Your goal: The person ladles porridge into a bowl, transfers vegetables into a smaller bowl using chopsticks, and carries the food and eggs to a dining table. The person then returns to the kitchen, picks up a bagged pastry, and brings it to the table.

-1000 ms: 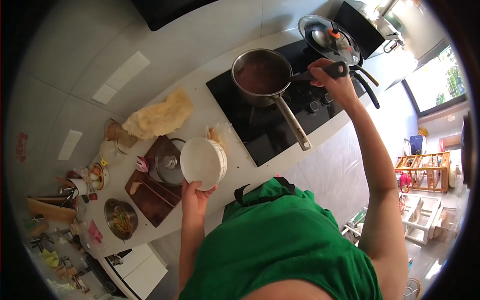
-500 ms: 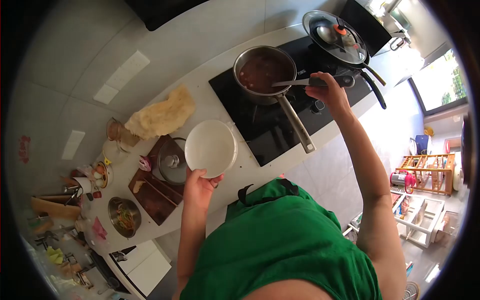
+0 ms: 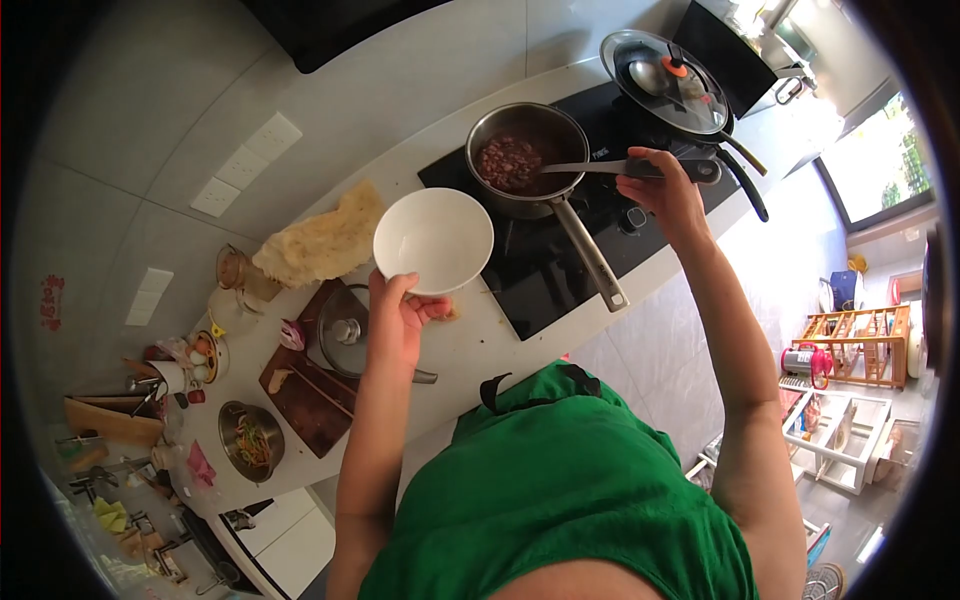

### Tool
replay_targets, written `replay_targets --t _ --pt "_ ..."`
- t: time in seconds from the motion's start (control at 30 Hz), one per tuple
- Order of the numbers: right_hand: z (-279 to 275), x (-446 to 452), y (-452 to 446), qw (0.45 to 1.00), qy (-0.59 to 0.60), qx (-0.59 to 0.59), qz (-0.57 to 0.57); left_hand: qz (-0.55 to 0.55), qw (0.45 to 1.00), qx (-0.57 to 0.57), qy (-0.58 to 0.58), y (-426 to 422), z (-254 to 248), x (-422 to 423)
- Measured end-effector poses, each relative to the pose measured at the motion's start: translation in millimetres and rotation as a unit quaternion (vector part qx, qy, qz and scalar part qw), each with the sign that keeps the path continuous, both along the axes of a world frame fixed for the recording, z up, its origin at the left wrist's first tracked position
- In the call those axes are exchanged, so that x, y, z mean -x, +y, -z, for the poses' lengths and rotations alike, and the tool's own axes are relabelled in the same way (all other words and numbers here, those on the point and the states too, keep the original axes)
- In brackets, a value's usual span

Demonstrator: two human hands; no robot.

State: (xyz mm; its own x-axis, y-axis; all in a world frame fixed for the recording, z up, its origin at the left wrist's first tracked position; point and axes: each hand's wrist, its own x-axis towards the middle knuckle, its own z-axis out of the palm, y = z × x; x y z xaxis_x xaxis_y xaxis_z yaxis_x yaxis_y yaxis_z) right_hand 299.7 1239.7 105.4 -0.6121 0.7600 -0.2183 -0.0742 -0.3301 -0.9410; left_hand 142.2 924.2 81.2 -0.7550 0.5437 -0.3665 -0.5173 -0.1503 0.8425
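My left hand [image 3: 400, 315] holds a white bowl [image 3: 434, 240], its thumb inside the rim and fingers underneath. The bowl looks empty and hangs left of a steel saucepan [image 3: 515, 206] on the black cooktop. My right hand [image 3: 668, 195] is closed around the dark handle of a ladle [image 3: 590, 167], whose metal stem dips into the saucepan. At its end a heap of reddish-brown beans [image 3: 508, 160] shows inside the pan; the ladle's head is hidden beneath them. The pan's long handle [image 3: 590, 255] points toward me.
Behind the ladle stands a pan with a glass lid [image 3: 670, 85]. On the left counter are a pale flat sheet [image 3: 325, 238], a brown cutting board [image 3: 308, 425], another glass lid [image 3: 342, 340] and a steel bowl of cut vegetables [image 3: 250, 440]. Wall sockets [image 3: 243, 165] line the tiles.
The beans have come up into view in the saucepan, where mostly dark liquid showed before. My left hand has raised the white bowl slightly, nearer the pan.
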Motion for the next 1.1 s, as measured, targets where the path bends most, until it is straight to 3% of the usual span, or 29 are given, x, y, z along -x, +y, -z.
replay_targets --t 0.37,0.53,0.7,1.1 --pt "-23.1 -8.7 16.3 0.998 -0.029 -0.048 0.000 0.028 0.999 0.021 0.022 38.2 -11.1 22.9" --pt "-34.7 -11.6 24.0 0.999 -0.030 -0.011 0.008 0.052 0.998 0.022 0.025 54.5 -6.5 35.8" --pt "-42.8 -11.3 39.0 1.000 -0.020 -0.009 -0.002 0.053 0.993 0.090 0.061 70.9 -6.5 41.5" --pt "-126.4 -10.3 19.0 0.994 0.010 -0.095 -0.045 0.045 0.994 0.088 0.047 97.9 -16.4 42.6"
